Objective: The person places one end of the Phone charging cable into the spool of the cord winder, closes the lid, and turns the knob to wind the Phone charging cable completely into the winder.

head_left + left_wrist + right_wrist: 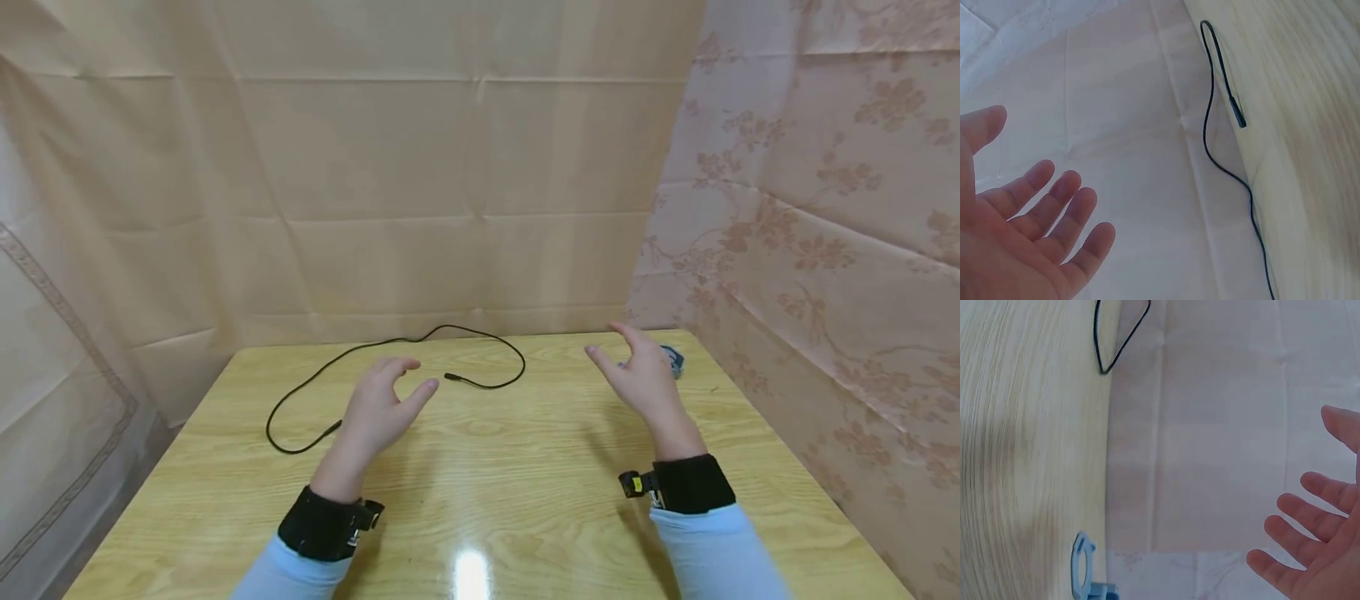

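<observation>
A thin black cable (321, 369) lies in a wide loop on the table, one plug end (453, 377) near the middle. My left hand (378, 408) hovers over the cable's left part with its fingers spread and nothing in them; it hides part of the other cable end. In the left wrist view the palm and loosely bent fingers (1063, 194) show bare. My right hand (643, 379) is held up at the right, fingers apart and holding nothing. Just behind it sits a small blue plastic piece (673, 360), partly hidden; in the right wrist view it shows an oval ring (1082, 565).
The wooden table (480, 467) ends at a beige cloth (420, 167) hung behind it. A flower-patterned cloth (825, 225) borders the right side, and a pale cloth (67, 400) hangs at the left. Black straps with small cameras circle both wrists.
</observation>
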### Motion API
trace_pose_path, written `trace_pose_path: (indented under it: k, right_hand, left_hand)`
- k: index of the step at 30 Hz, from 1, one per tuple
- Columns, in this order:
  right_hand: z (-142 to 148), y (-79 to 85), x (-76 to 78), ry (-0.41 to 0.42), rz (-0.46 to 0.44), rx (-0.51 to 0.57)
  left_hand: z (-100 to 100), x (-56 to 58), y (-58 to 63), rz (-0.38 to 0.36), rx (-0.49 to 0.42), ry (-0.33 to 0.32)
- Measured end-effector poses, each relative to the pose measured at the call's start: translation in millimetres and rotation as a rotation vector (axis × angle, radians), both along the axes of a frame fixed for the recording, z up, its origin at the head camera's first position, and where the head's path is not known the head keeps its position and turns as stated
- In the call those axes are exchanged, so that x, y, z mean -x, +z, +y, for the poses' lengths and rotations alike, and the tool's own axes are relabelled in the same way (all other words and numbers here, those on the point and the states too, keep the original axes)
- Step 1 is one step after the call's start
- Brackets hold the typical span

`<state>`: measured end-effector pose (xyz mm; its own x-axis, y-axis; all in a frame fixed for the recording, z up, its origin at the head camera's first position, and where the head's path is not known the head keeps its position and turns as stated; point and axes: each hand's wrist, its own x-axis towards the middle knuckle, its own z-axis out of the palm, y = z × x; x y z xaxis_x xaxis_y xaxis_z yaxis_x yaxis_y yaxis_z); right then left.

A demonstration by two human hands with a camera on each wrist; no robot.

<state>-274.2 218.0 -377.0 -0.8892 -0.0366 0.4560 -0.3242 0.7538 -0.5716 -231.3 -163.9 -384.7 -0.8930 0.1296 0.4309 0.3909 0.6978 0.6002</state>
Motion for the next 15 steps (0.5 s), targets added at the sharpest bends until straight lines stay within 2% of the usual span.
trace_pose_path:
  k: [7,11,15]
  right_hand:
    - [17,-1.2,16.0,-0.039,-0.010,0.002]
    - [26,-0.4,25.8,-0.055,-0.041,0.002]
    - [34,-2.1,35.9,-0.082,-0.083,0.023]
  left_hand:
    - [11,8.5,-9.5,-0.046,-0.074,-0.033]
    - [20,11.8,-10.6,-0.095,-0.162,-0.048]
    - [29,12.3,-8.6,-0.121,-0.208,-0.061]
